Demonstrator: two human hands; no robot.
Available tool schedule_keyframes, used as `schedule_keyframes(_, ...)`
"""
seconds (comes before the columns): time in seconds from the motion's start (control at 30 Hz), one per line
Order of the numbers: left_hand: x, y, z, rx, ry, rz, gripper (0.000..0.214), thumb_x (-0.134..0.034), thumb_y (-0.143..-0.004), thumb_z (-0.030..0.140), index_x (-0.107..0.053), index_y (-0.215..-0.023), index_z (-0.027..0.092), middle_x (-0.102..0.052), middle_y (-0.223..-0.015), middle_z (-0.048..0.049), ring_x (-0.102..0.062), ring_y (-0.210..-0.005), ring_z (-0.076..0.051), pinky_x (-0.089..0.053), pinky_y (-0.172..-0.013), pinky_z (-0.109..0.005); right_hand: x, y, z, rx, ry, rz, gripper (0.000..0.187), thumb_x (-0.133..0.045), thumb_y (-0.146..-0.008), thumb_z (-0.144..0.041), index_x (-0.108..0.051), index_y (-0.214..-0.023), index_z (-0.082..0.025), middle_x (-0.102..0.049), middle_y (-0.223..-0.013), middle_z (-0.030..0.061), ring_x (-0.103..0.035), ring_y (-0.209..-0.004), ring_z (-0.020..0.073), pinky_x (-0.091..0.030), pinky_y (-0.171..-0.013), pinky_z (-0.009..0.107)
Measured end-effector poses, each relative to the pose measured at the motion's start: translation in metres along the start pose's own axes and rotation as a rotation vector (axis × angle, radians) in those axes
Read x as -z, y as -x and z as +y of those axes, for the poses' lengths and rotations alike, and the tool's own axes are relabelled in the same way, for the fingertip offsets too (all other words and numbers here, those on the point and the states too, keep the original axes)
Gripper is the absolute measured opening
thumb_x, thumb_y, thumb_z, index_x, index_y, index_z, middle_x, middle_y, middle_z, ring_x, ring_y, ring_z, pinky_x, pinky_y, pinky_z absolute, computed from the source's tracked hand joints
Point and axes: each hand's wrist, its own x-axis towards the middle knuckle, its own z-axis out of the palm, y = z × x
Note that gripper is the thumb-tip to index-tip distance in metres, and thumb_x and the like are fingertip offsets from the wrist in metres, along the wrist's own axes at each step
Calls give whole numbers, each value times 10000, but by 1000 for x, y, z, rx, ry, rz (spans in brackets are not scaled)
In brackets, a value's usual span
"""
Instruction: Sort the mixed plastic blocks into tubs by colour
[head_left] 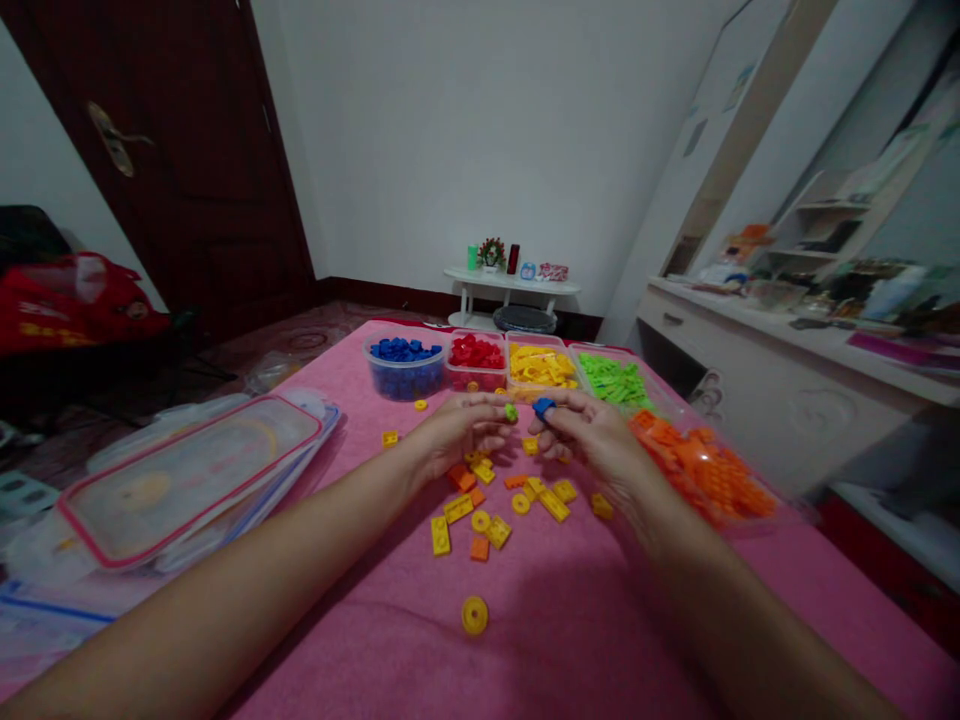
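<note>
Between the fingertips of my left hand (469, 428) is a small light-green toy brick (511, 412). My right hand (585, 428) pinches a blue toy brick (543, 407) a short way to its right, and the two bricks are apart. Below both hands, loose yellow bricks (553, 504) and orange bricks (479, 548) lie scattered on the pink cloth (390, 620). A round yellow piece (475, 615) sits by itself nearer to me.
Beyond my hands stand tubs of blue bricks (405, 375), red bricks (478, 355), yellow bricks (541, 367) and green bricks (613, 380). A container of orange bricks (705, 465) is at the right. Stacked plastic lids (195, 480) lie at the left.
</note>
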Motion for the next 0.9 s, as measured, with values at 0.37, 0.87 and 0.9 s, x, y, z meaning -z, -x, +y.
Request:
schedule_keyframes(0.37,-2,4,2,220,313,-179,324,-433,-876,313,-589,-1005,59,-648,-829,-151,-655,-742,-167,-539,-604,-216,-8,5,5,-26,-261,-44,196,-556,-683,-206,-547,-877,-182,-630,-780,21,-587,-593,120,-498,-515,242)
schedule_keyframes(0.87,-17,13,4,241,441,-184,415,-403,-883,454,-504,-1053,89,-628,-815,-129,-639,-619,-166,-514,-605,-277,-15,6,19,390,1002,64,237,-540,-794,-336,-679,-942,-215,-690,-845,45,-602,-723,171,-405,-646,270)
schedule_keyframes(0.9,-16,11,3,243,425,-173,420,-426,-872,461,-499,-1063,94,-630,-863,-148,-653,-676,-185,-521,-656,-303,-6,-1,14,380,1034,114,250,-538,-792,-355,-682,-935,-207,-689,-827,47,-600,-709,172,-403,-631,269)
